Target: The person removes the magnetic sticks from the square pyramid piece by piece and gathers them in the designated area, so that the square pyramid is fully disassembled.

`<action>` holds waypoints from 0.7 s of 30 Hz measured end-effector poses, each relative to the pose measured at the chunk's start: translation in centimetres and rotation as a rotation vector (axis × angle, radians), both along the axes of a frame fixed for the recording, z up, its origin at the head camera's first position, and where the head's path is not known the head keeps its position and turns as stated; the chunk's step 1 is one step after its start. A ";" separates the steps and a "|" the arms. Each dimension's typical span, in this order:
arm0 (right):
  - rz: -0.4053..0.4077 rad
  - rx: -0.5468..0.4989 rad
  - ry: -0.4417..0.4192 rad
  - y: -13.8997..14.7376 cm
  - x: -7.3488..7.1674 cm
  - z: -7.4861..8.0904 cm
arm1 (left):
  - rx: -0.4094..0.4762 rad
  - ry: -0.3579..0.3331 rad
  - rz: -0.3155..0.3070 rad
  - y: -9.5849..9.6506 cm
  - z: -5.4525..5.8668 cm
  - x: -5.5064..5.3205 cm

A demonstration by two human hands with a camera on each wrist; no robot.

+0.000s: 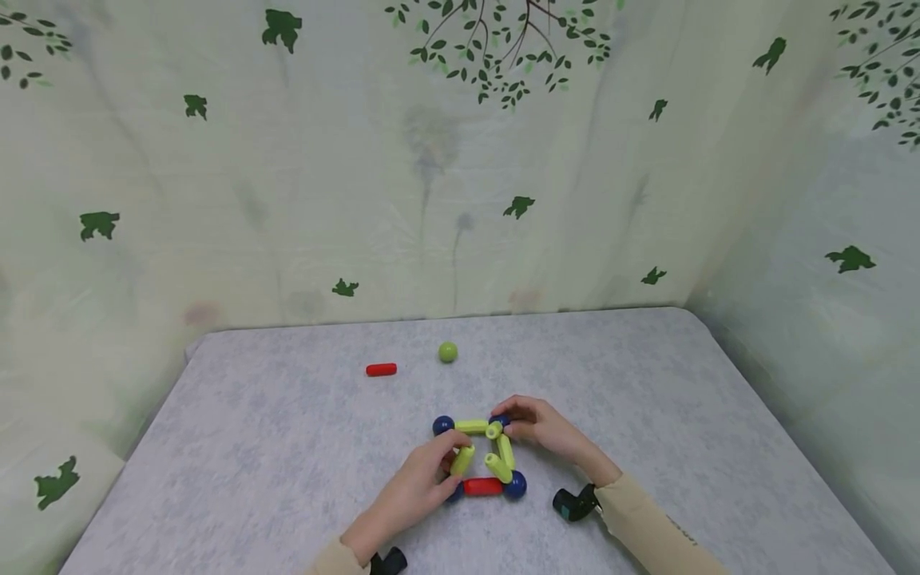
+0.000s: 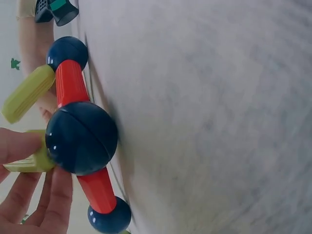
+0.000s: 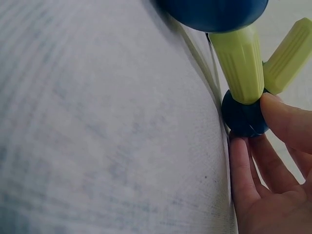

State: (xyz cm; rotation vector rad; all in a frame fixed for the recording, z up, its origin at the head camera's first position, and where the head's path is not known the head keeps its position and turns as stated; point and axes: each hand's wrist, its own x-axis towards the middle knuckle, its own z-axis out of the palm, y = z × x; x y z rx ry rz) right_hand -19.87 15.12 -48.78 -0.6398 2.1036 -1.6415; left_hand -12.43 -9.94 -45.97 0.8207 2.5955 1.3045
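A square frame of dark blue balls and short rods lies on the table. My left hand (image 1: 422, 477) pinches a yellow-green rod (image 1: 463, 461) that stands up from the near-left blue ball (image 2: 82, 138). Two red rods (image 2: 72, 83) run from that ball, seen in the left wrist view. At the far-right corner, my right hand (image 1: 544, 429) grips a blue ball (image 3: 243, 114) between thumb and fingers. A yellow-green rod (image 1: 493, 430) rises from it. Another upright rod (image 1: 497, 467) leans out of the near-right blue ball (image 1: 515, 485). Yellow-green rods form the far and right sides.
Beyond the frame, a loose red rod (image 1: 381, 370) and a green ball (image 1: 448, 352) lie on the grey table (image 1: 273, 447). A leaf-patterned curtain (image 1: 323, 184) hangs behind the table and along its sides. Black wrist cameras (image 1: 575, 504) sit at both sleeves.
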 end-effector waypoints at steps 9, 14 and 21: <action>-0.002 0.011 -0.006 -0.1 0.1 0.1 | 0.172 0.095 0.111 -3.0 0.0 -1.8; 0.003 0.013 0.006 -0.1 0.0 0.0 | 0.144 0.090 0.245 -5.3 -0.2 -3.4; -0.001 0.004 -0.003 -0.1 0.0 -0.2 | 0.033 0.139 0.384 -8.0 -0.4 -6.3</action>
